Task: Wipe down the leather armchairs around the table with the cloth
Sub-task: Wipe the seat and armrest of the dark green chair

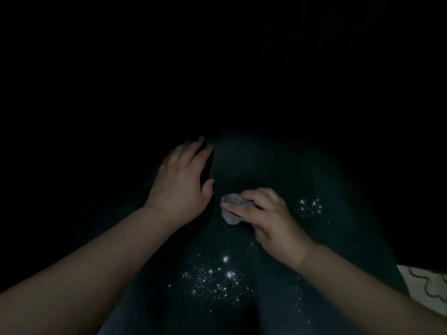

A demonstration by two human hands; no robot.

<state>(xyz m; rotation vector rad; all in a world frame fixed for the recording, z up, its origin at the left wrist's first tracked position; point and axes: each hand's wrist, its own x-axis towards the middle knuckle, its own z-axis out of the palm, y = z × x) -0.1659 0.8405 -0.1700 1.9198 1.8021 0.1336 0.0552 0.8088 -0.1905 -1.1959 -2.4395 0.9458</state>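
The room is very dark: the upper half and both side edges of the frame are black, with no walls, floor or windows discernible. Dim light reaches only the lower centre. At the lower right edge lies a pale fabric [425, 290] bearing dark wavy lines; what it belongs to cannot be told.

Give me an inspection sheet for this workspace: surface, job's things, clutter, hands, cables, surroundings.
Surface: dark leather armchair, dimly lit, bright glints on it near the camera.
Job's things: crumpled pale cloth pressed on the leather.
Clutter: nothing seen.
Hands: left hand flat on the leather, fingers straight; right hand grips the cloth.
Cables: nothing seen.
Surroundings: almost wholly black; a pale patterned fabric at the right edge, what it belongs to cannot be told.
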